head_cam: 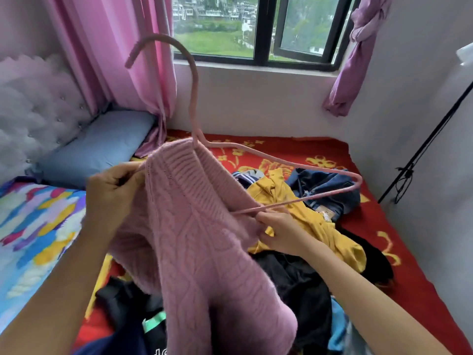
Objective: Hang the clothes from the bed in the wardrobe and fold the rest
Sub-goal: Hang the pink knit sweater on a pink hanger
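A pink cable-knit sweater point(199, 242) hangs in front of me, half threaded onto a pink hanger point(294, 162) whose hook rises toward the window. The hanger's left arm is hidden inside the ribbed collar; its right arm sticks out bare. My left hand point(112, 193) grips the sweater's left shoulder. My right hand point(279, 231) pinches the knit at the collar's right side, just under the hanger's lower bar. Below lie a yellow garment point(314, 226), blue jeans point(330, 190) and black clothes point(294, 283) on the red bed cover point(384, 252).
A blue pillow point(97, 147) and tufted headboard point(35, 103) are at the left, beside a colourful patterned blanket point(33, 226). Pink curtains point(122, 60) frame the window point(256, 29). A black stand point(422, 155) leans by the right wall. The wardrobe is out of view.
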The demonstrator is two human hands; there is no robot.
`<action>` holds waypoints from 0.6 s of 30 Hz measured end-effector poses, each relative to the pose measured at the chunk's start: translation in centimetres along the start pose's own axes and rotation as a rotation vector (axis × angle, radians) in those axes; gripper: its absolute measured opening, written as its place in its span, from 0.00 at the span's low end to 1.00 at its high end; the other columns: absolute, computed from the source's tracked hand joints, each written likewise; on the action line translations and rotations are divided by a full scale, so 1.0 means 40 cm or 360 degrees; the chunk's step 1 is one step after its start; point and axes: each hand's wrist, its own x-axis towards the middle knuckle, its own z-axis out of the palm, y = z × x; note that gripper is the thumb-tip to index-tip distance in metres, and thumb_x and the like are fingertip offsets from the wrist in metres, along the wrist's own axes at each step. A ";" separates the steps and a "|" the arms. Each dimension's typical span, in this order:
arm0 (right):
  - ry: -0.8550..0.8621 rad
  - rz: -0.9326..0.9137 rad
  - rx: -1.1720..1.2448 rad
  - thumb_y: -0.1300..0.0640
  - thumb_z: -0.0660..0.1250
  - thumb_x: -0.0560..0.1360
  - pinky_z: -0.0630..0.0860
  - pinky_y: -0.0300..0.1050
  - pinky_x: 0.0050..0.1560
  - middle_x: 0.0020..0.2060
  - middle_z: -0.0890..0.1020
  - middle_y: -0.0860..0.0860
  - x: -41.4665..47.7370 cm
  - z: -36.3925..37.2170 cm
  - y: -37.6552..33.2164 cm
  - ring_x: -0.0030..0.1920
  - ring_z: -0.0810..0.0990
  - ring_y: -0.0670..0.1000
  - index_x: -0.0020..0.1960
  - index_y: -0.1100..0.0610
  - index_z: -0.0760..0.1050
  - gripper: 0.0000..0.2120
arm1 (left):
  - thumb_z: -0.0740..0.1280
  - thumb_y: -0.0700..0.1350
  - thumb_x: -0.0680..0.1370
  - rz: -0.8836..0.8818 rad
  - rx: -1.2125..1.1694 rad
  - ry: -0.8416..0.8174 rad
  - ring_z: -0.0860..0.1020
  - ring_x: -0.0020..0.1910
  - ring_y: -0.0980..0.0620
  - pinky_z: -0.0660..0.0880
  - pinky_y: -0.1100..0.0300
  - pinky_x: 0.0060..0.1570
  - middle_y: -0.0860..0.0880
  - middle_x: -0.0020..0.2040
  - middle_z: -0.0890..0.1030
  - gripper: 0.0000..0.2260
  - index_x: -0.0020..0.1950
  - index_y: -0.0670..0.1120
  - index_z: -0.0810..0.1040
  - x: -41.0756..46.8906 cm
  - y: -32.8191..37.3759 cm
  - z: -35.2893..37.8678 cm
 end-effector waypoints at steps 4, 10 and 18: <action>0.0346 -0.0133 -0.0082 0.59 0.74 0.67 0.67 0.39 0.45 0.33 0.81 0.48 -0.085 -0.099 0.052 0.37 0.75 0.42 0.34 0.62 0.77 0.09 | 0.69 0.39 0.74 -0.0249 0.0046 0.0028 0.74 0.34 0.74 0.70 0.80 0.39 0.72 0.32 0.77 0.11 0.57 0.43 0.79 -0.012 -0.111 -0.074; 0.0456 -0.0126 -0.0079 0.56 0.77 0.66 0.70 0.38 0.33 0.26 0.76 0.51 -0.133 -0.169 0.063 0.28 0.71 0.46 0.30 0.64 0.77 0.14 | 0.70 0.45 0.72 -0.0428 0.0240 -0.0225 0.77 0.39 0.69 0.73 0.72 0.48 0.62 0.41 0.83 0.09 0.51 0.51 0.82 -0.068 -0.218 -0.171; 0.0564 -0.0036 0.0512 0.68 0.61 0.71 0.57 0.32 0.25 0.22 0.63 0.41 0.004 -0.145 -0.082 0.23 0.60 0.42 0.26 0.55 0.65 0.17 | 0.66 0.58 0.73 0.0049 0.0196 -0.0431 0.76 0.43 0.74 0.69 0.79 0.48 0.64 0.44 0.82 0.21 0.55 0.42 0.79 -0.060 -0.087 -0.041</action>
